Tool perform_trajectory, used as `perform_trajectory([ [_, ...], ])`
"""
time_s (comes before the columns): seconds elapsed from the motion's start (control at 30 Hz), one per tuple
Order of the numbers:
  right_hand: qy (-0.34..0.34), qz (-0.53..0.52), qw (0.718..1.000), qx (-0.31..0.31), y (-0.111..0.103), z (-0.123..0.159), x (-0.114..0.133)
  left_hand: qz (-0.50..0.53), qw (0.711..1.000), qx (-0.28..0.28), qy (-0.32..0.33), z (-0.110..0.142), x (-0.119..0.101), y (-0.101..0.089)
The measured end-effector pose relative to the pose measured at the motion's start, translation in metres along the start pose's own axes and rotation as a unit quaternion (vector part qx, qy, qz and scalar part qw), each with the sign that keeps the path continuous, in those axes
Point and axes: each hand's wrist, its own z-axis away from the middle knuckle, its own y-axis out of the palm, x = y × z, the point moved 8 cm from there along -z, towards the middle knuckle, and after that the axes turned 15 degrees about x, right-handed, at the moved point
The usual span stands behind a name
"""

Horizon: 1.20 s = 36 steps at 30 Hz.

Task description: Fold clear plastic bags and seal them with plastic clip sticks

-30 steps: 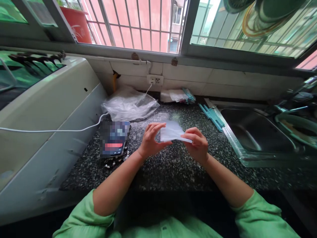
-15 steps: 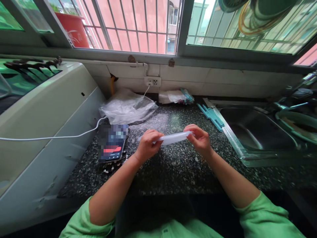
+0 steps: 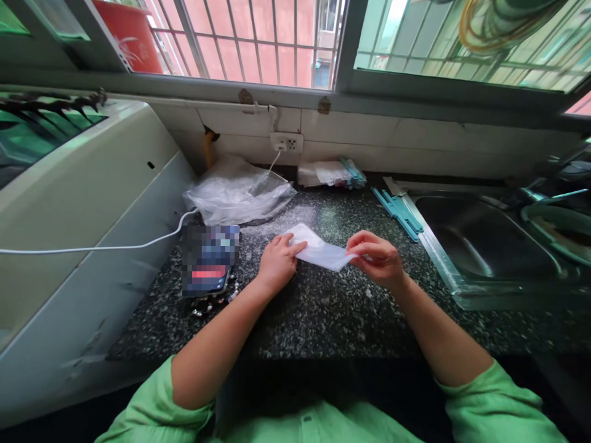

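A small translucent white plastic bag (image 3: 319, 251) stretches between my two hands over the dark speckled counter (image 3: 323, 320). My left hand (image 3: 277, 263) is closed on its left end, thumb lying on top. At the right end my right hand (image 3: 378, 259) pinches the bag's edge between thumb and fingertips. The bag's broad face now shows, tilted, with one corner pointing toward me. To the left of my left hand lies a phone (image 3: 212, 261) with a beaded strap (image 3: 203, 307) beside it.
A large clear plastic bag (image 3: 235, 194) lies at the back left. Small packets (image 3: 330, 173) with teal pieces rest by the wall. Teal flat strips (image 3: 399, 212) lie beside the metal sink (image 3: 466, 240). A white cable (image 3: 152, 245) crosses from the left, near the pale appliance (image 3: 115, 172).
The plastic bag has turned from nearly edge-on to showing its broad face. My left hand has lowered slightly; my right hand has shifted a little right. The camera view has tilted down slightly.
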Motion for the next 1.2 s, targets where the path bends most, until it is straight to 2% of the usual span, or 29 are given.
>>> perform_trajectory([
  [0.03,-0.008,0.007,1.0,0.015,0.004,-0.001,0.003,0.006,1.0,0.007,-0.01,-0.001,0.003,0.005],
  [0.1,-0.013,0.016,0.999,0.034,0.009,-0.001,0.008,0.027,0.999,0.044,0.009,-0.004,0.001,0.015],
  [0.2,-0.008,0.019,1.0,0.023,0.008,0.0,0.01,0.069,0.985,0.124,0.097,-0.006,-0.011,0.026],
  [0.27,0.011,0.013,1.0,0.001,0.004,0.0,0.006,0.1,0.973,0.152,0.145,-0.003,-0.019,0.025],
  [0.33,0.05,0.001,0.999,-0.022,0.0,0.0,-0.001,0.139,0.968,0.131,0.165,-0.002,-0.023,0.014],
  [0.4,0.096,-0.005,0.995,-0.034,-0.001,0.0,-0.009,0.195,0.963,0.067,0.172,0.0,-0.028,-0.002],
  [0.47,0.124,-0.007,0.992,-0.028,0.003,0.0,-0.014,0.264,0.947,0.006,0.181,0.003,-0.033,-0.017],
  [0.53,0.127,-0.016,0.992,-0.009,0.009,-0.001,-0.014,0.336,0.924,0.0,0.182,0.004,-0.041,-0.023],
  [0.63,0.13,-0.053,0.99,-0.004,0.016,0.0,-0.018,0.427,0.891,0.051,0.148,0.004,-0.047,-0.017],
  [0.77,0.159,-0.08,0.984,-0.017,0.019,0.003,-0.034,0.572,0.817,0.065,0.02,0.006,-0.026,-0.005],
  [0.87,0.17,-0.067,0.982,0.043,0.03,0.002,-0.046,0.642,0.761,0.076,-0.049,0.008,-0.012,0.002],
  [1.0,0.214,-0.092,0.964,0.13,0.051,0.006,-0.061,0.687,0.715,0.097,-0.079,0.007,-0.005,0.004],
  [1.1,0.245,-0.146,0.943,0.171,0.064,0.011,-0.065,0.712,0.685,0.122,-0.097,0.007,-0.003,0.008],
  [1.2,0.276,-0.188,0.907,0.255,0.08,0.017,-0.062,0.732,0.652,0.157,-0.123,0.01,-0.003,0.016],
])
